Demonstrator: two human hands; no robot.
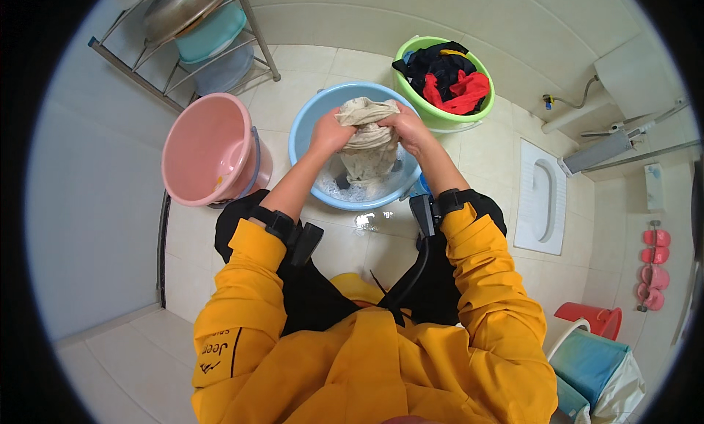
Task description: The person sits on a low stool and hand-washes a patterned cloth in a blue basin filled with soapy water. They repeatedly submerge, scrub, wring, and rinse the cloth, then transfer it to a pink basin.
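Note:
Both hands grip a wet, off-white cloth [369, 149] with dark specks, bunched at its top and hanging down into a light blue basin [299, 134]. My left hand [331, 133] is closed on the cloth's left side, and my right hand [411, 128] on its right side. Soapy water with white suds [352, 193] shows in the basin below the cloth. Whether the cloth is a garment I cannot tell from its folds.
A pink bucket [202, 149] stands left of the basin. Dark and red clothes [458, 92] fill a green bucket [482, 118] at the far right. A metal rack [139, 75] holds basins at far left. To the right is a squat toilet [539, 200]. Water wets the floor [374, 220].

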